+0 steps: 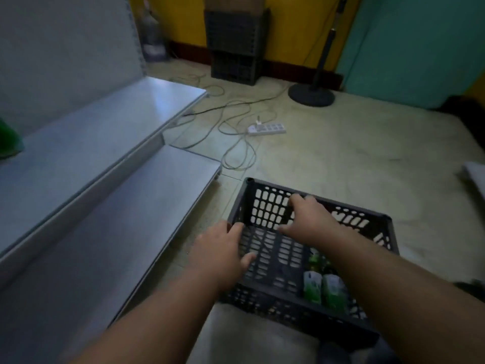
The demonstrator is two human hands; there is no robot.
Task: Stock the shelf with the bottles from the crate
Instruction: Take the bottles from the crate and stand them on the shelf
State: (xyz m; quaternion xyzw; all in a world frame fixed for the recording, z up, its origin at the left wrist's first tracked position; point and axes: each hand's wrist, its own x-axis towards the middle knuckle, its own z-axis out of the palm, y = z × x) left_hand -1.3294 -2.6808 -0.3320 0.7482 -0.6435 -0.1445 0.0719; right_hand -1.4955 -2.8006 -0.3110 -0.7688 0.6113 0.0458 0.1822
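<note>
Your two bare hands reach for a dark perforated plastic crate [265, 206] on a pale tiled floor [341, 153], beside a low grey metal shelf [110, 122] with two stepped boards. Your left hand [220, 254] lies on the crate's left rim, fingers spread and curled over the edge, thumb inside against the mesh. Your right hand [308, 219] grasps the far wall's top edge, fingertips hooked over it. Both hands grip the crate and no bottle.

The green-and-white bottles [324, 287] lie in the crate's near right corner, close under your right forearm; the rest of the crate floor is bare. Something green [8, 139] sits at the left edge on the upper shelf board, too blurred to identify.

Farther back, a white power strip [267, 128] and loose cables [236, 143] lie on the floor, a round-based black stand [312, 94] rises near the teal wall, and stacked dark crates [236, 46] stand against the yellow wall.
</note>
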